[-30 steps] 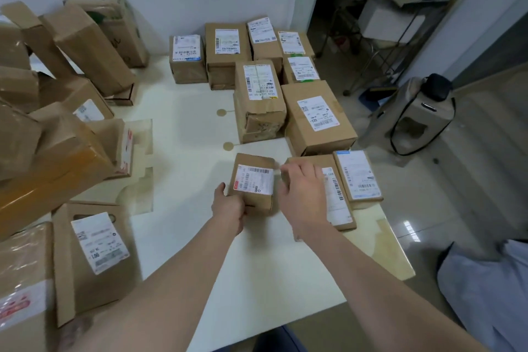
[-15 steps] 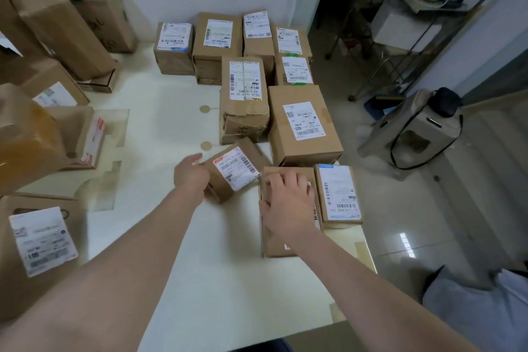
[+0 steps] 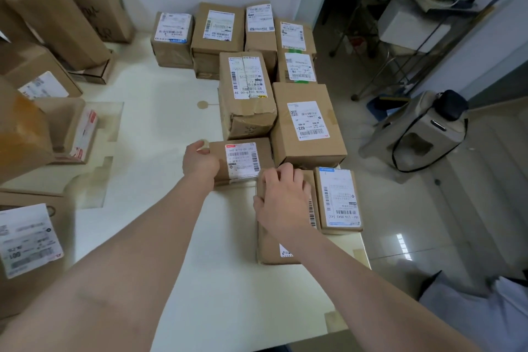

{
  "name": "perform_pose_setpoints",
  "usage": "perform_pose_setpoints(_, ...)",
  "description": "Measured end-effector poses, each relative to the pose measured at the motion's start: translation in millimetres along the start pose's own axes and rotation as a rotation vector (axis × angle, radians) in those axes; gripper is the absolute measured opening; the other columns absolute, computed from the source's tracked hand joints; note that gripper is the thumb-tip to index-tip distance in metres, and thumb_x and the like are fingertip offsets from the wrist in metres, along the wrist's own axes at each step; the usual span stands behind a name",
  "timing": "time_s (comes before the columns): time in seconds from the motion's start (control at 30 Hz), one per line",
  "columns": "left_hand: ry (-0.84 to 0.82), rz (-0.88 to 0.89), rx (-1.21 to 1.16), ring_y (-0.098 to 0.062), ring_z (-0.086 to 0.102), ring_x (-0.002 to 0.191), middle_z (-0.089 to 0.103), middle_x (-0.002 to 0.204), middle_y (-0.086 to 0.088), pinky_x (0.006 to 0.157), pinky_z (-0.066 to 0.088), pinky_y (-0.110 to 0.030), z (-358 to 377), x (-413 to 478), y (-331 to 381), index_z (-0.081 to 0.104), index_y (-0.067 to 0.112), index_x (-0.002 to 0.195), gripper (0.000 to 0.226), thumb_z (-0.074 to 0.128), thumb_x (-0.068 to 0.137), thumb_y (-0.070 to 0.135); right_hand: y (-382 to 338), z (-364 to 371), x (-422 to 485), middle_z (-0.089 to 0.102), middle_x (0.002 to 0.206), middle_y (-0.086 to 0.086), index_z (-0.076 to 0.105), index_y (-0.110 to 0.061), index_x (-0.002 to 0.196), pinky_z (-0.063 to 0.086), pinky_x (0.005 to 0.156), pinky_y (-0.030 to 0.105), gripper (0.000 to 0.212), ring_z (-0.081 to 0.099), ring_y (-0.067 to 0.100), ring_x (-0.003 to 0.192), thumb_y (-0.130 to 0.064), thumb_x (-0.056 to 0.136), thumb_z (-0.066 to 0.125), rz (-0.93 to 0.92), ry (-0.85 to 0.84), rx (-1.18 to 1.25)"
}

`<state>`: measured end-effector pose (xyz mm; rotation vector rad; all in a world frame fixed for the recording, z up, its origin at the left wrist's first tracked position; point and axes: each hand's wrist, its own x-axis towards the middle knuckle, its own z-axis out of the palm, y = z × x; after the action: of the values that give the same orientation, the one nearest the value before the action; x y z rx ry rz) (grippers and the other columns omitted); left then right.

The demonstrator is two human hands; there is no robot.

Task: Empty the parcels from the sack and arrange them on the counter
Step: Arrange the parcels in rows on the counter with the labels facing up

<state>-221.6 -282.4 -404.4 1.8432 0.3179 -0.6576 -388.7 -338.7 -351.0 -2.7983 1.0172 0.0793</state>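
Observation:
A small cardboard parcel (image 3: 243, 160) with a white label lies on the cream counter (image 3: 160, 128), pushed up against the larger boxes behind it. My left hand (image 3: 200, 161) grips its left end. My right hand (image 3: 283, 197) rests palm down on a flat brown parcel (image 3: 278, 248) just to the right, fingers spread over its top. A labelled parcel (image 3: 338, 200) lies beside that at the counter's right edge. Several more labelled boxes (image 3: 307, 120) stand in rows behind. No sack is visible.
Large cartons (image 3: 54, 11) and loose parcels (image 3: 28, 237) crowd the counter's left side. Right of the counter the floor drops away, with a grey bag-like case (image 3: 417, 131), a metal rack (image 3: 414, 20) and light blue cloth (image 3: 480, 311).
My left hand turned the small parcel square and slid it away from me against the boxes behind. My right hand stayed on the flat parcel.

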Motion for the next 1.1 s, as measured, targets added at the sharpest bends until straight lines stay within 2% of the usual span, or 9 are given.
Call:
perform_pose_setpoints(0.1, -0.069, -0.112, -0.063, -0.018, 0.044, 0.129, 0.052, 0.141, 0.004, 0.107, 0.036, -0.03, 2, -4, -1, 0.032, 0.024, 0.15, 0.066, 0.049, 0.089, 0.003, 0, -1, 2, 0.04, 0.12, 0.005, 0.046, -0.02, 0.115, 0.035, 0.097, 0.04, 0.035, 0.038, 0.026, 0.11, -0.039, 0.088, 0.058, -0.005, -0.013, -0.009)
perform_pose_setpoints(0.27, -0.069, -0.123, -0.063, -0.027, 0.042, 0.132, 0.041, 0.148, -0.002, 0.105, 0.04, -0.038, -3, -21, 15, 0.027, 0.025, 0.152, 0.068, 0.053, 0.09, 0.014, -2, -7, 9, 0.044, 0.116, 0.005, 0.051, -0.019, 0.112, 0.037, 0.092, 0.04, 0.029, 0.041, 0.025, 0.107, -0.04, 0.091, 0.054, 0.01, -0.016, -0.04)
perform_pose_setpoints(0.37, 0.11, 0.036, 0.263, -0.032, 0.038, 0.13, 0.044, 0.14, -0.009, 0.098, 0.045, -0.039, -39, -26, 30, 0.034, 0.025, 0.147, 0.065, 0.052, 0.087, 0.01, -20, -12, 19, 0.05, 0.112, 0.006, 0.059, -0.018, 0.109, 0.038, 0.087, 0.041, 0.025, 0.046, 0.026, 0.103, -0.036, 0.092, 0.055, -0.036, 0.078, 0.035)
perform_pose_setpoints(0.47, 0.37, 0.366, 0.473, -0.032, 0.03, 0.134, 0.038, 0.144, -0.013, 0.106, 0.031, -0.039, -91, -32, 50, 0.041, 0.022, 0.142, 0.059, 0.058, 0.086, 0.011, -62, -11, 37, 0.052, 0.117, 0.009, 0.059, -0.014, 0.114, 0.04, 0.09, 0.04, 0.027, 0.048, 0.031, 0.111, -0.029, 0.092, 0.056, -0.154, -0.009, 0.212)
perform_pose_setpoints(0.7, 0.85, 0.688, 0.572, -0.032, 0.034, 0.13, 0.04, 0.141, -0.009, 0.106, 0.027, -0.045, -248, -13, 99, 0.052, 0.023, 0.129, 0.048, 0.064, 0.083, 0.016, -217, -3, 72, 0.047, 0.13, 0.003, 0.045, -0.02, 0.134, 0.044, 0.102, 0.038, 0.052, 0.053, 0.02, 0.118, -0.048, 0.092, 0.056, -0.149, -0.394, 0.707)
perform_pose_setpoints(0.83, 0.98, 0.852, 0.602, -0.031, 0.039, 0.118, 0.048, 0.129, -0.008, 0.096, 0.031, -0.043, -327, -13, 113, 0.058, 0.023, 0.119, 0.038, 0.06, 0.082, 0.017, -303, -12, 87, 0.052, 0.131, -0.002, 0.047, -0.023, 0.133, 0.05, 0.095, 0.037, 0.054, 0.055, 0.015, 0.113, -0.056, 0.091, 0.052, -0.128, -0.407, 0.919)
perform_pose_setpoints(0.93, 1.037, 0.706, 0.655, -0.032, 0.035, 0.127, 0.042, 0.136, -0.008, 0.101, 0.026, -0.044, -363, -9, 132, 0.053, 0.024, 0.123, 0.044, 0.06, 0.079, 0.022, -358, -25, 97, 0.057, 0.124, -0.004, 0.053, -0.023, 0.13, 0.051, 0.086, 0.028, 0.048, 0.057, 0.013, 0.109, -0.054, 0.094, 0.048, -0.166, -0.345, 0.99)
perform_pose_setpoints(1.03, 0.959, 0.409, 0.682, -0.037, 0.026, 0.136, 0.035, 0.146, -0.017, 0.108, 0.019, -0.048, -397, -1, 160, 0.044, 0.02, 0.135, 0.058, 0.063, 0.081, 0.03, -399, -30, 101, 0.053, 0.13, 0.0, 0.054, -0.029, 0.128, 0.048, 0.1, 0.043, 0.052, 0.054, 0.02, 0.117, -0.062, 0.089, 0.045, -0.211, -0.279, 0.915)
perform_pose_setpoints(1.1, 0.857, 0.38, 0.647, -0.035, 0.032, 0.133, 0.042, 0.142, -0.017, 0.107, 0.022, -0.048, -411, 1, 177, 0.038, 0.019, 0.141, 0.059, 0.059, 0.087, 0.03, -414, -30, 103, 0.044, 0.139, 0.004, 0.046, -0.03, 0.137, 0.04, 0.107, 0.047, 0.059, 0.047, 0.028, 0.126, -0.062, 0.088, 0.049, -0.198, -0.263, 0.794)
